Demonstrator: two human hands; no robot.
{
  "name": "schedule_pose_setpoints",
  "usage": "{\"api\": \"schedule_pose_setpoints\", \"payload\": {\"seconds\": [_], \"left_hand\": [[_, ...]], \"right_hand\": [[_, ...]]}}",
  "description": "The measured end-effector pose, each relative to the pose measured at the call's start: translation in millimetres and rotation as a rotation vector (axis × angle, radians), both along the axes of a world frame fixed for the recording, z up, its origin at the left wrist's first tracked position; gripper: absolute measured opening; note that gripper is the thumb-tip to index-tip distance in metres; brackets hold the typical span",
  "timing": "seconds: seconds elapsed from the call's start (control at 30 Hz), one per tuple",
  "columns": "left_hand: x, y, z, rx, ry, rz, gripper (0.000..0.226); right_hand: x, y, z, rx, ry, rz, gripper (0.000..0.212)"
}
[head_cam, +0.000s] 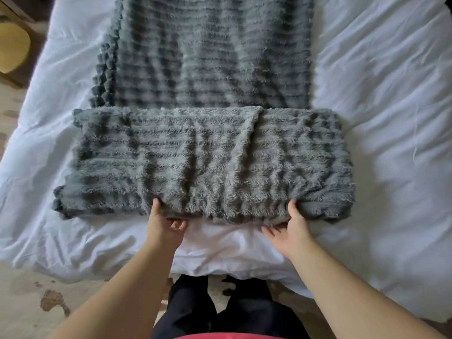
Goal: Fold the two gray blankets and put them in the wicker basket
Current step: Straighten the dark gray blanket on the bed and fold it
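view: head camera, looking down.
gray blanket: folded into a wide, ribbed, fluffy band. it lies crosswise on the bed, near the foot edge and directly in front of the person.
long strip: same gray ribbed fabric. it runs from the band's far edge away up the bed. cannot tell whether it is one piece with the band or a second blanket.
left hand: grasping the band's near edge, left of centre, with thumb on top and fingers curled underneath.
right hand: grasping the same near edge, right of centre, with thumb on top and fingers tucked below the fabric.
hand spacing: well apart.
bed cover: white, wrinkled.
floor: beige, patterned, lower left.
yellow round object: upper left corner, beside the bed. blurred, kind not clear.
dark trousers: at the foot of the bed, between the forearms.
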State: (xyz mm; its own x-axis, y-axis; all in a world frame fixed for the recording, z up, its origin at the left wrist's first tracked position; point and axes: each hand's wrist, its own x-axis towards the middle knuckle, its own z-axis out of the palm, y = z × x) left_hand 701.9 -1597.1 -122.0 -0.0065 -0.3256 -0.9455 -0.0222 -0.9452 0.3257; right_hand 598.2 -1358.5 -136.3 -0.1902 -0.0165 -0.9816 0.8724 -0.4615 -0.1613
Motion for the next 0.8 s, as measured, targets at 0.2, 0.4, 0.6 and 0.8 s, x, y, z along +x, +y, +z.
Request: {"api": "schedule_pose_setpoints", "payload": {"seconds": [0.2,0.4,0.6,0.8], "left_hand": [[10.4,-62.7,-2.5,0.033,0.106,0.067,0.053],[14.3,-123.1,13.4,0.055,0.103,0.017,0.021],[-6.1,-167.8,54.7,0.024,0.278,-0.167,0.017],[-12.4,-178.3,95.9,-0.016,0.379,-0.142,0.019]], "right_hand": [[3.3,-35.3,-5.9,0.036,0.06,0.084,0.049],[-28.8,-46.0,20.7,0.251,0.02,0.053,0.024],[-38.2,-74.7,74.8,0.243,0.134,-0.068,0.034],[-30.8,-89.2,121.3,0.243,0.222,-0.128,0.029]]}}
